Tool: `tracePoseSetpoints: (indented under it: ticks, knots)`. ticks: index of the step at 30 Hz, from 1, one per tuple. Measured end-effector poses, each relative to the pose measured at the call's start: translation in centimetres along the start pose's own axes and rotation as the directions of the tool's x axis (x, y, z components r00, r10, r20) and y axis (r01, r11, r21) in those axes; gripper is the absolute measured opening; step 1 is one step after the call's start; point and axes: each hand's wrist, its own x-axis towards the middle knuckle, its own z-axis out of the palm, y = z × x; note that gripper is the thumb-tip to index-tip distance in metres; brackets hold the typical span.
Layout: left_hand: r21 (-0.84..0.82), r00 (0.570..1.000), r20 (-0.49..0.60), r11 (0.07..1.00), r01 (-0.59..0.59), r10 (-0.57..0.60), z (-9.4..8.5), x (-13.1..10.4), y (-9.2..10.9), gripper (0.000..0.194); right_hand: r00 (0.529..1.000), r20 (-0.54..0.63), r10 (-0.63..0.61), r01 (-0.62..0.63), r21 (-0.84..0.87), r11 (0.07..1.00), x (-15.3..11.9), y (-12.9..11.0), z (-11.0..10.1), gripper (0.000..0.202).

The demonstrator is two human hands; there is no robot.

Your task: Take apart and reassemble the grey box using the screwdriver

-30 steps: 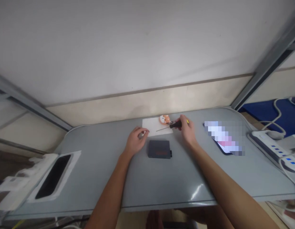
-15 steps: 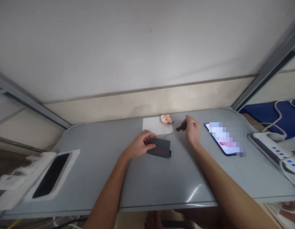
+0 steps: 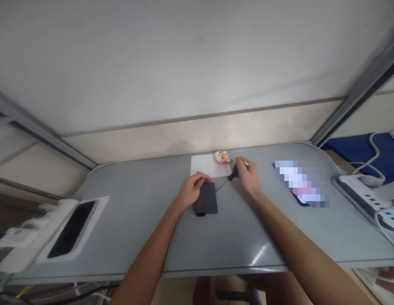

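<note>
A flat dark grey box-shaped device (image 3: 209,199) is on the grey table, with a small black piece sticking out at its near left corner. My left hand (image 3: 191,190) grips its left side, fingers over the far edge. In my right hand (image 3: 249,174) is a screwdriver (image 3: 234,173) with a black and yellow handle. Its thin shaft points down and left, and the tip is at or very near the device's right edge; contact is hard to tell. Behind the device lies a white sheet of paper (image 3: 203,164) with tiny dark bits near its front left corner.
An orange and white animal-faced trinket (image 3: 221,157) sits on the paper's right part. A lit phone (image 3: 300,186) lies right of my right hand. Power strips stand at the right (image 3: 371,203) and left (image 3: 37,237) edges. A black phone-like slab (image 3: 72,228) rests on white at left.
The device has been turned, so its protruding black piece moved from the right to the near left. My right hand brought the screwdriver left and down to the device's right edge.
</note>
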Motion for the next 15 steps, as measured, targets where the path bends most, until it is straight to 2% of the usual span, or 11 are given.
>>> tracePoseSetpoints:
  ticks: [6, 10, 15]
  knots:
    - [-0.002, 0.999, 0.000, 0.999, 0.036, -0.036, -0.2, -0.2, 0.4, 0.026, 0.999, -0.034, -0.023, 0.023, 0.014, 1.000, 0.0, -0.5, -0.2, 0.034]
    - [0.073, 0.996, 0.094, 0.997, -0.004, -0.003, -1.1, -0.6, 1.7, 0.016, 0.995, -0.095, -0.002, 0.008, 0.058, 0.998, 0.2, -0.6, -0.6, 0.034]
    - [0.180, 0.981, 0.192, 0.984, -0.014, -0.021, -1.5, -1.2, 2.8, 0.023, 0.977, -0.188, 0.097, -0.076, 0.115, 0.990, 0.5, 0.3, -1.1, 0.033]
